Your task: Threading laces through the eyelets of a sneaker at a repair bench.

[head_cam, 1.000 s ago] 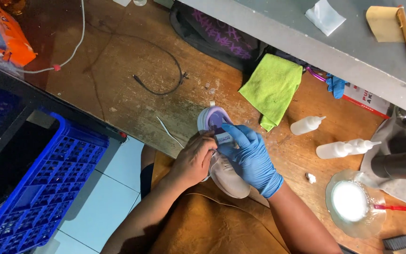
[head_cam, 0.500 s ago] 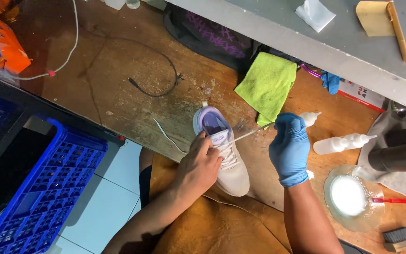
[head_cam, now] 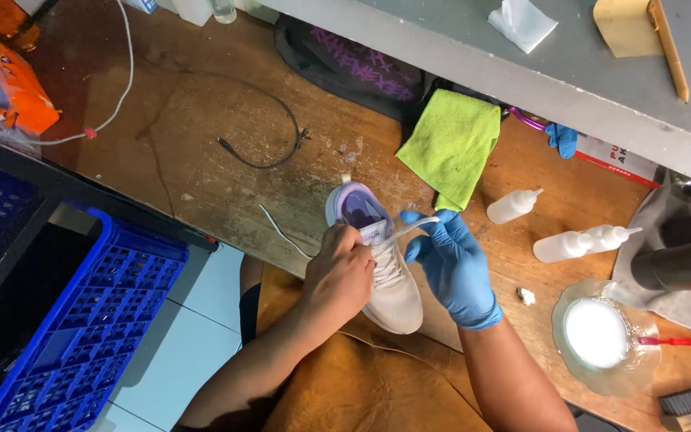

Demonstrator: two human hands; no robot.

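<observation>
Gloved right hand pinches a limp shoelace; bare left hand grips the light, soft shoe mid-body.

A green cloth and three squeeze bottles are seen on the far right; a blue crate is placed near left.

A white shoe with a lilac heel and white lace, a blue glove on one hand, a lime-green cloth, a blue crate, a brown wooden bench.
</observation>
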